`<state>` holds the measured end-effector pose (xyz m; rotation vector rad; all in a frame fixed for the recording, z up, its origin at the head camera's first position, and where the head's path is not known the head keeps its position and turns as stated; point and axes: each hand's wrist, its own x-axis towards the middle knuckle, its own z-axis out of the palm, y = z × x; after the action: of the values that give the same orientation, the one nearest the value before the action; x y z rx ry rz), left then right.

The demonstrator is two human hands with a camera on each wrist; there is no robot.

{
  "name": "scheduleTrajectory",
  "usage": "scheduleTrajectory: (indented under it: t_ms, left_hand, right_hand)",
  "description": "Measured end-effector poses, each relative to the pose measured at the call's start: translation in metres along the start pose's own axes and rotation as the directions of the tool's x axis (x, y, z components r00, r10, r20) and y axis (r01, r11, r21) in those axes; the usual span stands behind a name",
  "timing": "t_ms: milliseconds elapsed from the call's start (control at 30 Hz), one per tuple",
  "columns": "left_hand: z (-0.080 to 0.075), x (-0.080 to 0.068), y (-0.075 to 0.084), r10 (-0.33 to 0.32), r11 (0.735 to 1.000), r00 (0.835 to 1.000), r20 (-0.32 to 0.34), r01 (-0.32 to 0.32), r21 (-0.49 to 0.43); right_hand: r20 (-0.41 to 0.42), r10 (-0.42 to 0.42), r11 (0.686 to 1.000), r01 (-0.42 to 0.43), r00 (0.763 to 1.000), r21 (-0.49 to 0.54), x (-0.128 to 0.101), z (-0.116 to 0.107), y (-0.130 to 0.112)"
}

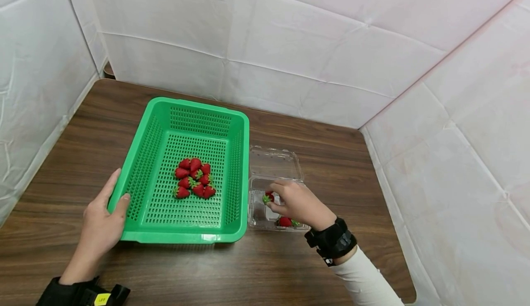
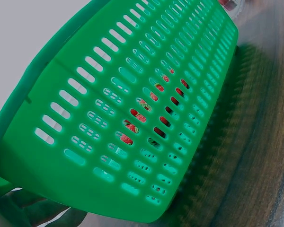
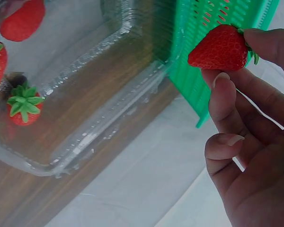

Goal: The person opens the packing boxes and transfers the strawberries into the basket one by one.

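Strawberry (image 3: 220,48) is being pinched by the right hand (image 1: 298,204) over a clear box (image 1: 258,211); the left hand (image 1: 101,225) is gripping a green basket (image 1: 244,172). White walls (image 1: 269,83) are flanking a brown table (image 1: 207,274). Only the head view is looking down into the basket.

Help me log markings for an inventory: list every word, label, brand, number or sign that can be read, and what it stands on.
No text can be read for certain.
Yellow label on the left wristband: dark marks, too small to read.
Right wristband: small white marks, too blurred to tell if they are writing.
Green basket, clear box: no writing visible.
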<state>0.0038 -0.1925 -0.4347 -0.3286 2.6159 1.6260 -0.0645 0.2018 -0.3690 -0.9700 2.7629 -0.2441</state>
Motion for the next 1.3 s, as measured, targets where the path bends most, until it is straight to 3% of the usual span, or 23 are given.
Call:
scheduleTrajectory:
  t_ms: [267,800,1300]
  left_hand:
    - [-0.001,0.0,0.0,0.008,1.0,1.0,0.005,-0.008,-0.007]
    - [0.0,0.001,-0.001,0.017,1.0,1.0,-0.003,-0.017,0.011]
    - [-0.001,0.0,-0.001,0.005,1.0,1.0,0.007,-0.005,-0.016]
  right_hand:
    - [-0.047,-0.08,0.996,0.078,0.996,-0.043,0.007,-0.008,-0.004]
    - [-0.063,-0.171,0.985,0.169,0.983,-0.044,0.032,-0.019,-0.021]
    - [-0.056,-0.225,0.97,0.218,0.973,-0.106,0.056,-0.018,-0.032]
